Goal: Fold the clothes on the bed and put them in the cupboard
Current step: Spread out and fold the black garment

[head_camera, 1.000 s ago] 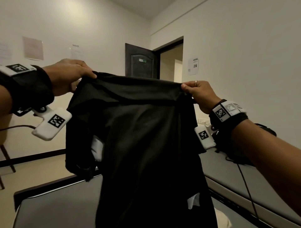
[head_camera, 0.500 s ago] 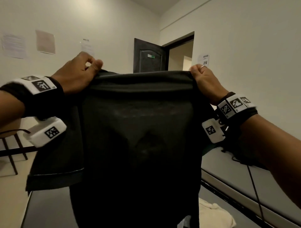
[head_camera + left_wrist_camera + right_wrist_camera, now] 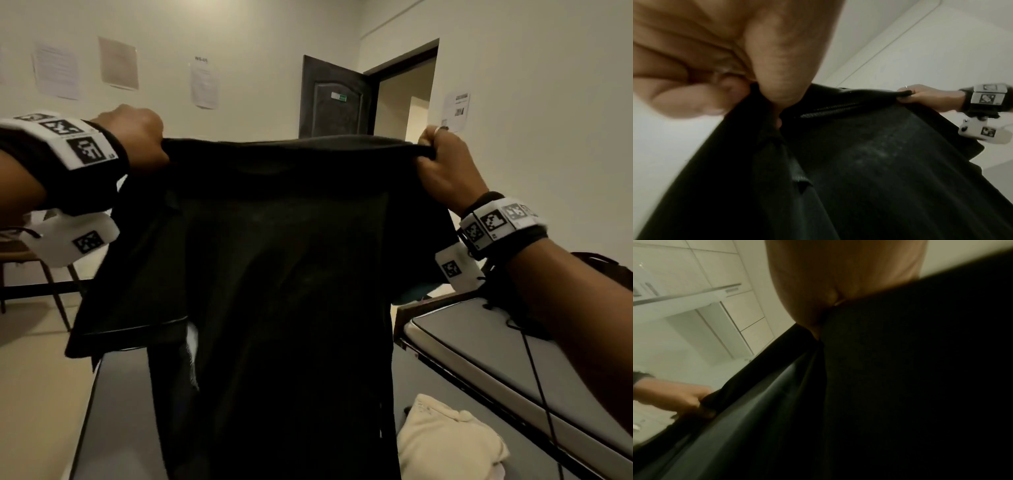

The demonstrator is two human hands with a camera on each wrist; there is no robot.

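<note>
two hands, left hand [image 3: 135, 137] and right hand [image 3: 442, 164], grip black shirt [image 3: 284, 274] aloft

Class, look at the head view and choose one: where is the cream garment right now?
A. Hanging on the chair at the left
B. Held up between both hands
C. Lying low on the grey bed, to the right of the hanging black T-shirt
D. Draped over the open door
C: the cream garment lies crumpled on the grey bed, while the left hand and right hand hold up only the black T-shirt.
</note>
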